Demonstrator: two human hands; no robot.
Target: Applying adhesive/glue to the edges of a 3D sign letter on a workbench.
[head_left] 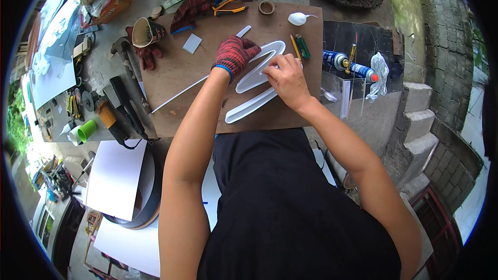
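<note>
The gloved left hand (236, 56) curls over the far-left part of a white curved piece (251, 108) on the brown board (170, 119); the bare right hand (288, 80) is narrow-fingered at its right side, any grip unclear.

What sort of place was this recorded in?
Probably a makeshift workshop, at least partly outdoors: orange-handled pliers lie at the far edge of a brown work board, and concrete steps rise off to the right.
</note>
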